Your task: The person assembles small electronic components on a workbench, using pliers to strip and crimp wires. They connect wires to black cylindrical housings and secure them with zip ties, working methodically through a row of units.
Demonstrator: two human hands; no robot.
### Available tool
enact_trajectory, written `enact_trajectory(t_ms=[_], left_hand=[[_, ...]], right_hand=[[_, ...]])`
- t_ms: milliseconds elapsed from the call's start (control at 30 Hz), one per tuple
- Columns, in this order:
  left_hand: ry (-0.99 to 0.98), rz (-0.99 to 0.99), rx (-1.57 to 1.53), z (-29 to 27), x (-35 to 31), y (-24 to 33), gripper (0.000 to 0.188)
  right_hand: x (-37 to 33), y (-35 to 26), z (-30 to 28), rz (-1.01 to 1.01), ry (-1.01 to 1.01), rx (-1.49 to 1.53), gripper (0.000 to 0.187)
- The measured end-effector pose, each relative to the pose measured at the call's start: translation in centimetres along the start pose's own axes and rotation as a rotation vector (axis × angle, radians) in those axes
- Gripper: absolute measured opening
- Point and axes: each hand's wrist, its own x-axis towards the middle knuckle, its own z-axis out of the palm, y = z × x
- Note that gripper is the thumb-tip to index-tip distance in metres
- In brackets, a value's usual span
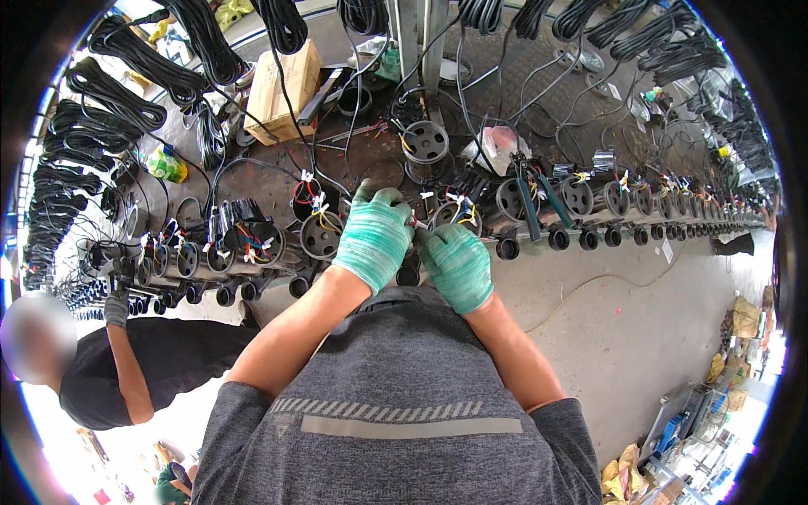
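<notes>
My left hand (376, 236), in a green knit glove with dark fingertips, is bent over the bench edge between two round black housings. Close beside it on the right is my right hand (457, 263), gloved alike, its fingers pinched together. The fingertips of both hands nearly meet, and a small reddish bit shows there; what they hold is too small to make out. Just beyond my right hand sits a black housing (443, 215) with yellow and white-tipped wires, partly covered. Left of my left hand stands another spoked housing (321, 235) with coloured wires.
A long row of similar housings (578, 197) lines the bench edge. Coiled black cables (204, 42) hang around the far side. Green-handled pliers (528, 199) lie to the right, a cardboard box (284, 91) far left. A co-worker (151, 364) is at the left.
</notes>
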Motion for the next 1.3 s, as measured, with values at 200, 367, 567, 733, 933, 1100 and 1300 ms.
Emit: enact_trajectory(t_ms=[200,367,567,733,933,1100,1300], left_hand=[[-0.011,0.005,-0.052,-0.1,0.0,-0.7,0.022],[-0.035,0.046,-0.108,-2.3,0.0,-0.4,0.03],[0.028,-0.051,-0.127,-0.4,-0.8,0.4,0.024],[0.056,-0.034,-0.137,0.2,-0.9,0.4,0.018],[0.059,-0.011,-0.214,0.0,-0.3,-0.5,0.021],[0.008,-0.029,-0.167,0.0,0.0,-0.1,0.025],[-0.013,-0.123,-0.219,-0.1,0.4,0.2,0.033]], right_hand=[[-0.3,0.3,1.5,0.269,0.014,0.438,0.014],[-0.3,0.2,1.7,0.378,0.02,0.477,0.015],[0.3,-0.2,1.1,0.592,-0.134,0.678,0.017],[0.9,1.8,0.1,1.173,-0.474,1.548,0.025],[-1.1,2.1,1.5,0.822,-0.209,0.997,0.017],[-1.6,1.2,-0.1,0.272,0.016,0.421,0.032],[-1.0,1.7,0.7,0.062,-0.137,0.156,0.035]])
